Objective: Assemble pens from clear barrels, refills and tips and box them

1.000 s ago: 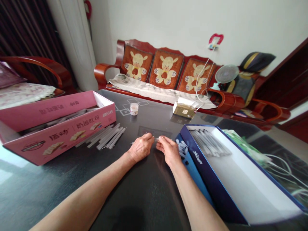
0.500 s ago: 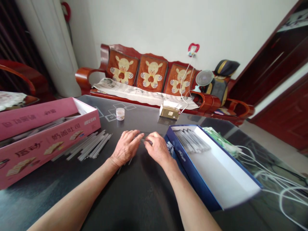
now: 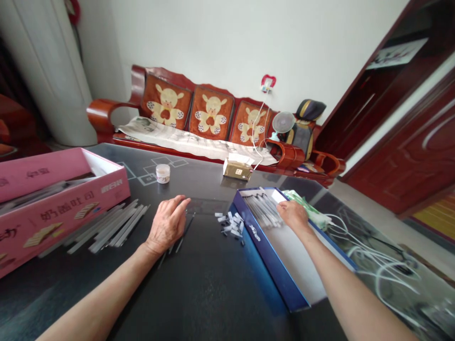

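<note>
My left hand [image 3: 168, 220] hovers low over the dark table, fingers stretched forward and slightly bent, with no held thing visible. Beside and beneath it lie a few thin dark sticks [image 3: 185, 232]. Reaching into the blue box [image 3: 273, 258], my right hand [image 3: 293, 214] has its fingers closed at the end of a row of slim clear-sleeved sticks [image 3: 261, 208] with dark tips. Whatever is between those fingers is hidden. A small pile of short white and black caps [image 3: 232, 224] sits on the table left of the box.
At left stands a pink carton [image 3: 71, 208] holding long clear sleeves, with more loose sleeves [image 3: 117, 225] alongside. A small white jar [image 3: 162, 173] and a gold tissue box [image 3: 237, 169] stand farther back. White cables [image 3: 377, 260] and a green packet [image 3: 309, 208] lie right of the blue box.
My right hand has moved right, from beside my left hand into the blue box, uncovering the pile of caps. My left hand stays near the thin sticks. The view has turned rightward.
</note>
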Demonstrator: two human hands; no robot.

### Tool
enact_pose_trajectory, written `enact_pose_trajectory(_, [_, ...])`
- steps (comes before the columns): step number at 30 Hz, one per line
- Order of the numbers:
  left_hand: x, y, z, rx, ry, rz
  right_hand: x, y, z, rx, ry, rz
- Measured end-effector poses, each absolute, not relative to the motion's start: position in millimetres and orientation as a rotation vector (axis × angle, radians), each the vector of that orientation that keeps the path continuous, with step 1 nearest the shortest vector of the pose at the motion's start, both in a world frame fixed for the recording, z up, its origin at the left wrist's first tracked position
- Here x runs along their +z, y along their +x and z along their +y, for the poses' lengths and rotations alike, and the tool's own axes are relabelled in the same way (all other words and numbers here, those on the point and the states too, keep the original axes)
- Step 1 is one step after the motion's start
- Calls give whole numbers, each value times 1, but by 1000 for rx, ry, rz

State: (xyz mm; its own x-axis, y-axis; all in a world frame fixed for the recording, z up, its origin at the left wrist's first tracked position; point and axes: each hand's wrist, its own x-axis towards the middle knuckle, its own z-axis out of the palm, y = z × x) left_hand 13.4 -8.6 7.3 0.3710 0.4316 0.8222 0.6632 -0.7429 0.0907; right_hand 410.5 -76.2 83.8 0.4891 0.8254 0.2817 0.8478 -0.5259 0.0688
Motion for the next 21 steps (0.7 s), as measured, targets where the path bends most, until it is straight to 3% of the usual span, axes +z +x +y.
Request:
enact_pose_trajectory(12, [0, 12, -4, -1359, -2424, -982, 81, 405, -81, -200, -2743, -1502])
enact_pose_trajectory(21, [0, 14, -6, -1370, -2428, -996, 96, 391, -76, -395, -2541, -1598])
